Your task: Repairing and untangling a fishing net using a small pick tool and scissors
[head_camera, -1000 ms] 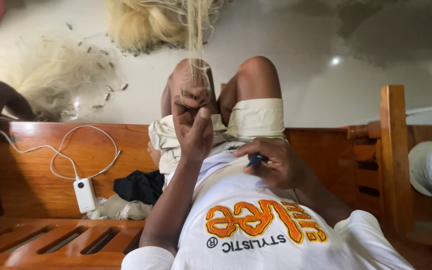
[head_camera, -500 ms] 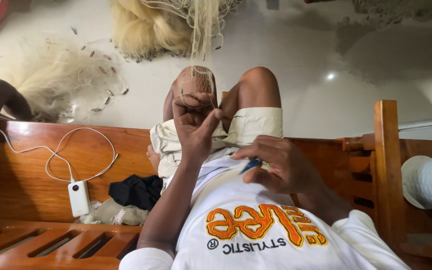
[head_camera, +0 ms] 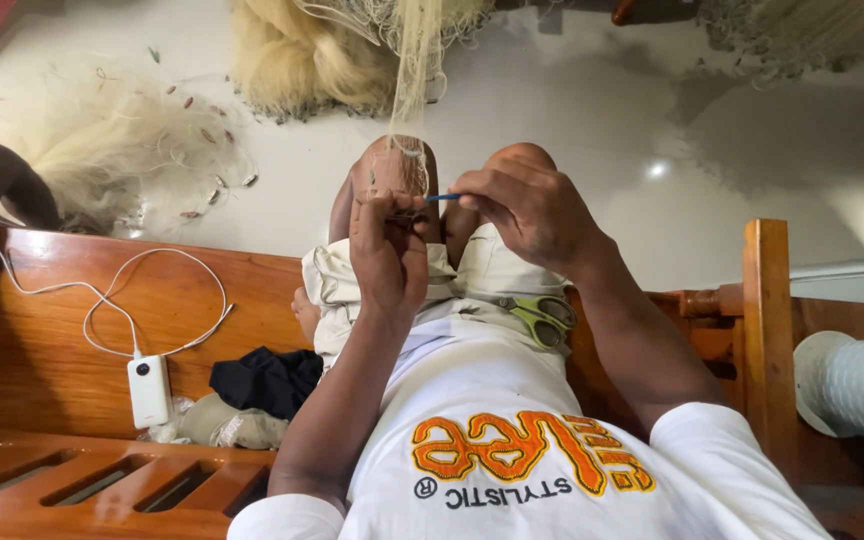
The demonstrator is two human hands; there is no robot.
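Observation:
A pale fishing net (head_camera: 414, 60) hangs down from a heap on the floor to my knees. My left hand (head_camera: 388, 250) pinches a bit of the net's mesh over my left knee. My right hand (head_camera: 532, 210) is beside it, holding a thin blue netting needle (head_camera: 442, 197) whose tip points at the left hand's fingers. Green-handled scissors (head_camera: 542, 318) lie on my lap under the right forearm. I sit on a wooden bench in a white shirt and light shorts.
A white power bank (head_camera: 149, 390) with a looping white cable lies on the wooden bench (head_camera: 52, 340), next to a dark cloth (head_camera: 267, 380). More pale netting with small floats (head_camera: 112, 140) covers the floor at left. A bench armrest post (head_camera: 767, 330) and a white roll (head_camera: 857, 385) stand at right.
My right hand has risen from my lap with the blue needle to meet the left hand at the net. The scissors on my lap are now uncovered.

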